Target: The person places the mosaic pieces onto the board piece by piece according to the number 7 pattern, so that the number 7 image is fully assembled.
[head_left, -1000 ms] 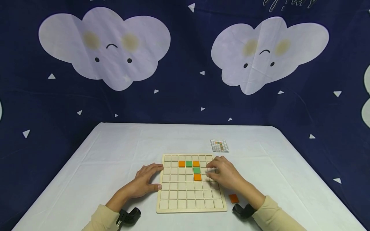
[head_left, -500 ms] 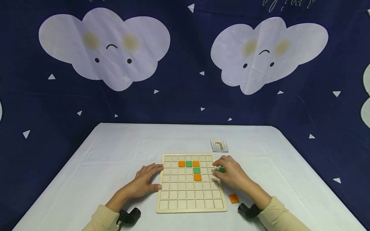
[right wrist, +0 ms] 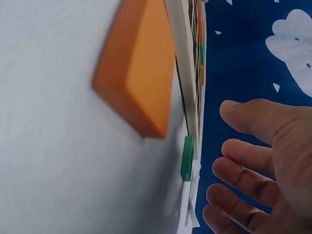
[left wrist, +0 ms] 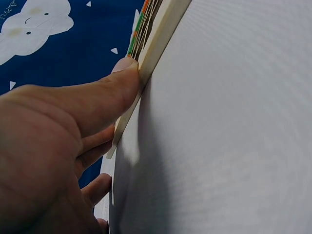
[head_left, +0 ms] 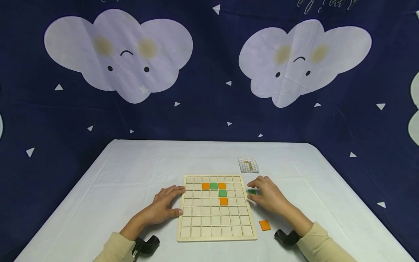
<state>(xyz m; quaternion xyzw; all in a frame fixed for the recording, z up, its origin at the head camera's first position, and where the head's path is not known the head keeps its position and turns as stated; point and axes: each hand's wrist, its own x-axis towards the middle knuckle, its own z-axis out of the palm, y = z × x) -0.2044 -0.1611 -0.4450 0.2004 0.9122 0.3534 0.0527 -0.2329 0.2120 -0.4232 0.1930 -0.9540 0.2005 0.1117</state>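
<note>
A wooden grid board point(head_left: 206, 221) lies on the table, holding several orange and green square tiles in an angled line near its top. My left hand point(head_left: 160, 207) rests along the board's left edge; its thumb point(left wrist: 109, 95) touches the rim in the left wrist view. To the right of the board, my right hand point(head_left: 266, 194) hovers with fingers spread and nothing held. A loose green tile point(head_left: 252, 191) lies just beneath its fingers, close to the board's edge. Nearer the front, an orange tile point(head_left: 264, 225) lies on the cloth, large in the right wrist view.
Behind the board's top right corner lies a small printed card point(head_left: 248, 165) with a gridded colour pattern. White cloth point(head_left: 137, 163) covers the table, and a dark blue curtain point(head_left: 209, 120) with cloud faces hangs behind it. Black wrist devices sit under both forearms.
My right hand has moved right, off the board to above the loose green tile, which has come into view between its fingers. My left hand and the tiles on the board stay put.
</note>
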